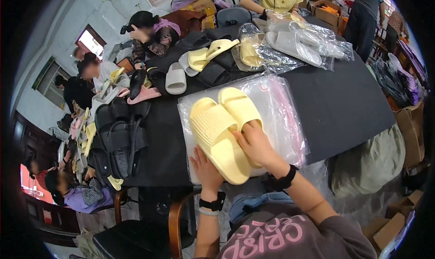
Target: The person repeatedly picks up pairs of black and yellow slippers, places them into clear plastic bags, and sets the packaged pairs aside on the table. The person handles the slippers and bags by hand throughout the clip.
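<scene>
Two pale yellow slippers (217, 134) lie side by side, toes pointing away from me, above a stack of clear plastic bags (278, 123). My right hand (256, 145) grips the right slipper, its fingers reaching in under the strap and its thumb near the left slipper's footbed. Along the left edge of the nearer slipper, my left hand (206, 168) supports it with the fingers stretched upward. Part of that hand is hidden behind the sole. A pink strip runs down the right side of the bags.
Black slippers (118, 136) are heaped at the left of the black table (344, 105). Grey slippers (176, 79) and other loose pairs lie farther back, near bagged grey slippers (294, 46). Several people sit around the table. A wooden-armed chair (174, 227) stands close on my left.
</scene>
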`<state>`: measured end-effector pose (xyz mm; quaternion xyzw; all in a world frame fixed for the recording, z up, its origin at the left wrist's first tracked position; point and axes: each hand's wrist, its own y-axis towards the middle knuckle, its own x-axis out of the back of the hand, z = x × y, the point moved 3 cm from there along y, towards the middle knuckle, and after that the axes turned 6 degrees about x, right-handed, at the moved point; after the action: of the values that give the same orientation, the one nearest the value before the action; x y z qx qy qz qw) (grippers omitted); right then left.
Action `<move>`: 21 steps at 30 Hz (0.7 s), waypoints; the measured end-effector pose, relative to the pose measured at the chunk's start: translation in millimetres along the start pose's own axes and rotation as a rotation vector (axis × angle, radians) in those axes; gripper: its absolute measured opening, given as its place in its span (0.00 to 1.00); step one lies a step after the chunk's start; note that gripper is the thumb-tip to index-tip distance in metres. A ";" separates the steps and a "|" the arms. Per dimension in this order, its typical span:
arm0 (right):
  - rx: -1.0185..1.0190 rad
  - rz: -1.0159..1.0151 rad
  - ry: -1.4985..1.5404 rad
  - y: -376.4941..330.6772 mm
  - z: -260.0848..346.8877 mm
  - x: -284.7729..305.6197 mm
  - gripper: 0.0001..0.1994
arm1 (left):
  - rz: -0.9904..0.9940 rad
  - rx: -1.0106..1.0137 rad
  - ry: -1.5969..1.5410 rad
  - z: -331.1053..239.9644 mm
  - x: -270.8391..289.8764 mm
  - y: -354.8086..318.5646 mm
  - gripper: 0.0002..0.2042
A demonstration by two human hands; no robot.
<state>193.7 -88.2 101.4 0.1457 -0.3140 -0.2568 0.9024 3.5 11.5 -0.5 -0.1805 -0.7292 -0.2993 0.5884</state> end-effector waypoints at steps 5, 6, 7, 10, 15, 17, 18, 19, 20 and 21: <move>0.179 -0.100 -0.128 -27.5 -13.7 -11.4 0.24 | -0.037 -0.005 -0.038 -4.3 8.7 -0.7 0.43; 0.187 -0.093 -0.090 -34.1 -10.9 -2.7 0.25 | -0.031 -0.005 -0.034 -5.5 10.2 -1.3 0.42; 0.194 -0.085 -0.054 -41.8 -2.3 11.8 0.26 | -0.023 -0.004 -0.031 -6.2 12.3 -1.8 0.42; 0.091 -0.130 -0.128 -64.6 -7.2 29.0 0.28 | -0.001 -0.024 -0.009 -6.4 15.7 -1.0 0.41; -0.060 0.016 -0.403 -93.8 -41.0 29.0 0.28 | 0.111 -0.035 0.086 -2.9 36.3 6.0 0.37; -0.049 0.076 -0.469 -93.5 -31.8 35.8 0.29 | 0.060 -0.014 0.122 15.6 29.7 -0.6 0.32; -0.044 0.078 -0.465 -92.9 -33.1 36.2 0.29 | 0.041 0.003 0.154 24.1 27.7 0.8 0.31; -0.039 0.080 -0.461 -93.9 -35.0 37.0 0.29 | 0.022 0.022 0.186 31.1 26.3 0.4 0.29; -0.033 0.083 -0.456 -94.5 -36.3 36.9 0.30 | 0.040 0.072 0.185 37.1 23.7 -2.2 0.27; -0.040 0.086 -0.458 -93.8 -37.9 36.4 0.30 | 0.036 0.089 0.155 36.6 25.8 -0.4 0.26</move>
<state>207.5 -182.0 50.7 0.0522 -0.5112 -0.2509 0.8203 -30.5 32.7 19.6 -0.1439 -0.6905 -0.2690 0.6558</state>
